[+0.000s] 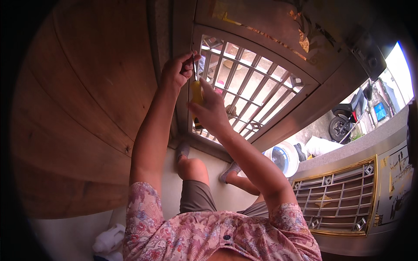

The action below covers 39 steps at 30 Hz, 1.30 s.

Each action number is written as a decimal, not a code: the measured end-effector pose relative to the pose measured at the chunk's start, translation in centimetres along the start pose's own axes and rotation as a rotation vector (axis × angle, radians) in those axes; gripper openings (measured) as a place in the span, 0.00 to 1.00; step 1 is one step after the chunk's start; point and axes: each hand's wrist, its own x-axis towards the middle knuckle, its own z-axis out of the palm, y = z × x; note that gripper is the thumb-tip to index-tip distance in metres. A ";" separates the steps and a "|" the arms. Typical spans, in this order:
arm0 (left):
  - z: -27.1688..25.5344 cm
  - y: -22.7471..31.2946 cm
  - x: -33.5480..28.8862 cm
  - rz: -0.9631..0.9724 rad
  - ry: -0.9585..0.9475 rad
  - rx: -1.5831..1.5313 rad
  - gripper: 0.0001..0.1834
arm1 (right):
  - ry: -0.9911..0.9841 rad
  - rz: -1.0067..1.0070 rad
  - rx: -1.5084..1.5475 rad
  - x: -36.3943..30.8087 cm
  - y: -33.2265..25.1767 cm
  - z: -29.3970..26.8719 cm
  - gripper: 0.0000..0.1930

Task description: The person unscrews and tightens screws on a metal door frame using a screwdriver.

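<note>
A screwdriver with a yellow handle (197, 92) stands nearly upright in the picture, its thin shaft pointing up along the edge of a metal door (257, 135). My right hand (212, 108) is wrapped round the handle. Beside the shaft's far end, my left hand (177, 71) is closed with thumb and fingers pinched together against the door's edge. What lies between those fingertips is too small to make out. Just right of both hands is the door's barred opening (248, 65), with daylight coming through it.
A wooden panel (82, 108) fills the left side. White plastic jug (109, 238) at lower left. Beyond the door's right edge stand a white bucket (283, 158) and a wheeled vehicle (339, 126). A second door leaf with a gold-framed grille (335, 198) is at lower right.
</note>
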 end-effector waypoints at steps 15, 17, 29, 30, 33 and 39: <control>0.3 2.8 1.4 0.039 -0.039 0.548 0.15 | 0.183 -0.188 -0.112 4.1 1.3 3.6 0.35; 0.4 2.3 1.4 0.130 0.010 0.625 0.15 | 0.174 -0.161 -0.073 4.0 0.7 3.7 0.35; 0.0 2.3 0.8 0.135 -0.005 0.708 0.15 | 0.125 -0.077 0.046 3.4 -0.1 3.9 0.31; 0.1 2.4 0.8 0.135 -0.005 0.707 0.15 | 0.124 -0.077 0.045 3.4 -0.3 3.9 0.31; 0.2 2.5 1.0 0.135 -0.045 0.759 0.15 | 0.135 -0.025 0.146 3.5 -0.6 4.0 0.27; -0.2 2.6 1.2 0.172 -0.072 0.805 0.14 | 0.212 -0.065 0.205 3.7 -0.2 5.4 0.23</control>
